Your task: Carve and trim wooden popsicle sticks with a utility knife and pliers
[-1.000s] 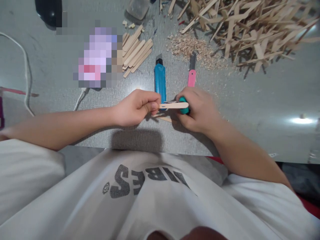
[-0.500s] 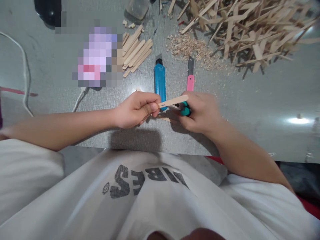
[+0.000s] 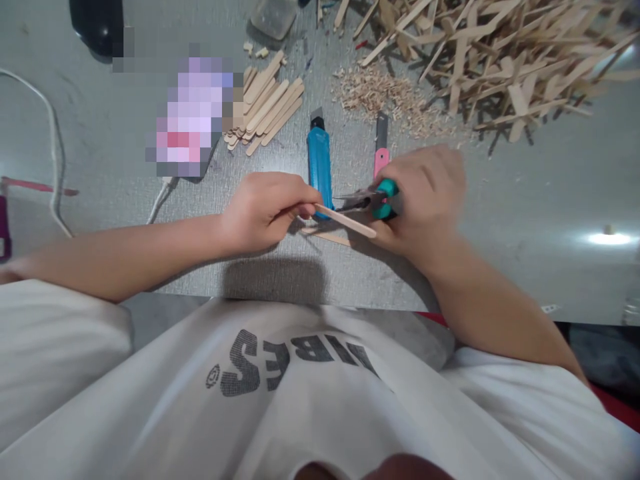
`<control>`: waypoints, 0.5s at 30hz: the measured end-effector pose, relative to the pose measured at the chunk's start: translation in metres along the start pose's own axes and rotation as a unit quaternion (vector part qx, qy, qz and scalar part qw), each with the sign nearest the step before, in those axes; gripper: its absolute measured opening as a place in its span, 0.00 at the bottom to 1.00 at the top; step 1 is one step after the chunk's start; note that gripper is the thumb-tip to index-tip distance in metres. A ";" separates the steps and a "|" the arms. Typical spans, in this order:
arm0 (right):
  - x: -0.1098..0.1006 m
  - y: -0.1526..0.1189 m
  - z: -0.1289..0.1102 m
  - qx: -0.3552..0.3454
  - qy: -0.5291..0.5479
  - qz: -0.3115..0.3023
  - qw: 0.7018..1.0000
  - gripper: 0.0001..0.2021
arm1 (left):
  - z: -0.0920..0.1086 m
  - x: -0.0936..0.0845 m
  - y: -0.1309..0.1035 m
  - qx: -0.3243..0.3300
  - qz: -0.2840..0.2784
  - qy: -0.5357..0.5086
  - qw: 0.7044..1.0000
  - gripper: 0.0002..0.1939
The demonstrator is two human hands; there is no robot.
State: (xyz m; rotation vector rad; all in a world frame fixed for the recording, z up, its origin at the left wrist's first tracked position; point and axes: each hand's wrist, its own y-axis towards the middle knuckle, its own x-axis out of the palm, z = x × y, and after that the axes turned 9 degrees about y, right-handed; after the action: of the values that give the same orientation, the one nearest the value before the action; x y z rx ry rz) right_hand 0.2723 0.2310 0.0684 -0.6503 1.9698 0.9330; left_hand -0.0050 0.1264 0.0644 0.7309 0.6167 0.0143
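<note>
Between its thumb and fingers my left hand [image 3: 273, 212] pinches one end of a flat wooden stick [image 3: 350, 223], whose free end points right and slightly down. My right hand [image 3: 423, 200] is closed around pliers [image 3: 384, 199] with teal handles; their jaws look parted and lie just above the stick. A blue box cutter [image 3: 320, 160] rests behind the stick, blade away from me. Partly covered by my right hand is a pink cutter [image 3: 381, 159]. Another thin stick [image 3: 330, 237] lies on the table under the held one.
A bundle of sticks [image 3: 275, 107] lies beyond my left hand, beside a blurred-out phone [image 3: 193, 113] with a white cable [image 3: 159, 200]. Wood shavings [image 3: 375, 93] and a large heap of sticks [image 3: 490, 53] are at the back right. A black object [image 3: 99, 27] stands back left.
The held stick has swung from tilting up to tilting down at its right end. My right hand and the pliers have moved right and slightly away, and the jaws now show clear of the stick.
</note>
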 end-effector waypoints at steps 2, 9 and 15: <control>-0.003 -0.004 -0.001 -0.019 -0.002 0.047 0.999 0.12 | -0.003 0.000 0.000 0.055 0.037 0.021 0.998 0.09; -0.009 -0.015 -0.002 0.036 0.028 0.048 0.998 0.22 | -0.009 -0.004 -0.010 0.006 -0.083 0.034 0.996 0.26; -0.008 -0.016 0.006 -0.063 -0.014 0.108 0.992 0.29 | -0.015 0.002 -0.011 -0.022 -0.146 0.002 0.989 0.35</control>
State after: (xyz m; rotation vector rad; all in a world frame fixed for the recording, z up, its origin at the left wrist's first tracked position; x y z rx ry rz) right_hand 0.2906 0.2269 0.0669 -0.4963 1.9957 1.1998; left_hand -0.0132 0.1276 0.0481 0.5920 0.7209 -0.2393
